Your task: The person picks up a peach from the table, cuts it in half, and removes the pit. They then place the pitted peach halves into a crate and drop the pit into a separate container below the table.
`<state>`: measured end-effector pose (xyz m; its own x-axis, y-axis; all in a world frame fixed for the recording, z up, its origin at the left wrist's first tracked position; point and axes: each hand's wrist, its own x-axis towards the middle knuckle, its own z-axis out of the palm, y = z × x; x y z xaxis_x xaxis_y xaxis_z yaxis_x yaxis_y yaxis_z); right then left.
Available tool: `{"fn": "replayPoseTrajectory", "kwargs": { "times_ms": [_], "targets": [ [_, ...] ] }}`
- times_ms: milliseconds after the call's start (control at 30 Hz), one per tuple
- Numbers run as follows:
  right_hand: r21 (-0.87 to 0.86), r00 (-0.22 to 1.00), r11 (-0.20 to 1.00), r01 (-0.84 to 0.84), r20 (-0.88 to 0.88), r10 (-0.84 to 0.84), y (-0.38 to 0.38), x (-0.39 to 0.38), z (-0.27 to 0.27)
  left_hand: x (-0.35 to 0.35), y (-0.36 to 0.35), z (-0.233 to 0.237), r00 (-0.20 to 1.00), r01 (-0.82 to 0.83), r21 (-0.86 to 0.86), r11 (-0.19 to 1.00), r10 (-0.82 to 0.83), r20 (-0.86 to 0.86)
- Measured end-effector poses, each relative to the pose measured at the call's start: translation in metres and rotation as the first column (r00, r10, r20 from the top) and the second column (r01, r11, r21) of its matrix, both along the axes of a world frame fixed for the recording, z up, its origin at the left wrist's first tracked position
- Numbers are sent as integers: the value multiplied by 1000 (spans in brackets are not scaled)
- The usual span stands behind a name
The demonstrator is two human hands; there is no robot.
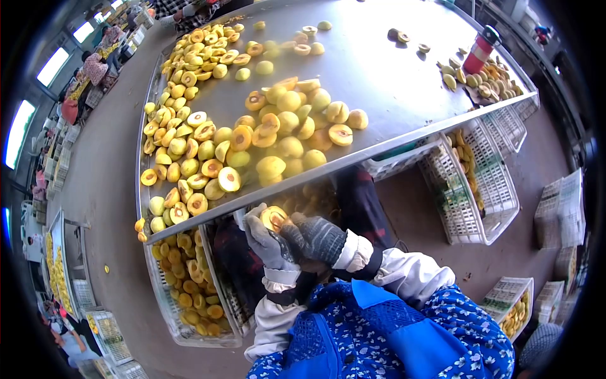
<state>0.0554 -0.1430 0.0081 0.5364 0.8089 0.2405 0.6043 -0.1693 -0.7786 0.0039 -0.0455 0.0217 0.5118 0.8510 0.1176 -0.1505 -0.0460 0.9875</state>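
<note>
Yellow-orange fruit half [274, 218], brown-ringed cut face showing, lower centre of frame. Your left hand [265, 241] pinches it; your right hand [317, 239] curls at its edge, can't tell its grip.

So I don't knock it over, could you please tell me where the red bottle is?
In the head view, the red bottle is upper right, on the metal table near its corner, beside piled fruit.

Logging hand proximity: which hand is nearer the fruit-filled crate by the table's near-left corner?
Left. The left hand, holding a halved stone fruit, is right of the crate; the right hand, at that fruit's edge, is farther right.
</note>
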Motion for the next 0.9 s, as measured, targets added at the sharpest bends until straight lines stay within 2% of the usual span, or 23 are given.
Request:
{"fn": "replayPoseTrajectory", "kwargs": {
  "times_ms": [33, 67, 133, 200, 267, 333, 433, 567, 667, 733, 767, 833, 900],
  "targets": [
    [-20, 998, 1000, 1, -69, -3, -2, 2, 9, -1, 2, 1, 999, 23, 37, 999, -22, -24],
    [-40, 990, 999, 0, -138, -6, -5, 4, 13, -1, 4, 4, 997, 72, -23, 997, -72, -34],
    [-30, 987, 999, -15, -162, 10, -7, 5, 6, -2, 8, 9, 984, 162, -145, 976, -170, -46],
    [-22, 969, 999, -39, -246, 32, -8, 8, 7, -1, 14, 0, 981, 156, -110, 982, -167, -95],
    [-18, 918, 997, -75, -392, 62, -10, 9, 18, -1, 10, -2, 992, 82, -116, 990, -92, -83],
    [99, 915, 991, -94, -384, 126, -9, 7, 9, 2, -2, 2, 999, -53, -162, 985, 53, -7],
    [164, 879, 982, -89, -451, 155, -12, 3, 6, 8, -9, 0, 978, -190, 274, 943, 205, -27],
    [176, 887, 982, -70, -439, 142, -15, 5, 7, 13, -12, 3, 979, -183, 283, 941, 202, -38],
    [201, 879, 978, -47, -458, 137, -19, 1, 1, 11, -12, 8, 981, -99, 412, 906, 158, -110],
    [251, 919, 966, -58, -365, 150, -17, -1, -7, 11, -14, 13, 981, -70, 434, 898, 140, -132],
    [286, 951, 955, -79, -264, 158, -17, -3, -10, 11, -15, 14, 980, -54, 445, 894, 132, -146],
    [277, 942, 956, -95, -286, 177, -17, -2, -9, 10, -10, 8, 982, -9, 481, 876, 98, -160],
    [193, 830, 977, -92, -527, 183, -18, 0, -1, 7, -4, 7, 977, 48, 487, 872, 59, -203]
  ]
}}
